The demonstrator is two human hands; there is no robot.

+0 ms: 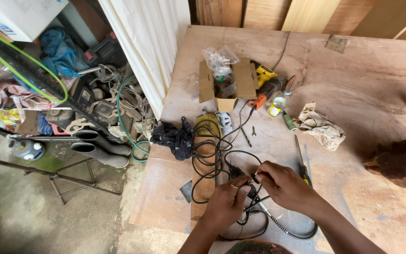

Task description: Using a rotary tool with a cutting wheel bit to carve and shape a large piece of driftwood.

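Observation:
My left hand (226,202) and my right hand (283,186) meet over the near part of a plywood table (372,94). Both pinch a thin black tool with a cable attached (254,195) between the fingertips. A ring shows on a left finger. Black cable (212,160) loops across the table in front of the hands and runs under them. A flexible shaft (278,226) trails from the hands toward the near edge. A screwdriver (300,160) lies just right of my right hand.
An open cardboard box (226,84) with plastic bags stands farther back, beside an orange and yellow power tool (266,87), a small bottle (277,104), crumpled paper (320,127) and a black rag (175,136). Left of the table, clutter, a green hose (125,122) and rubber boots (99,143) cover the floor.

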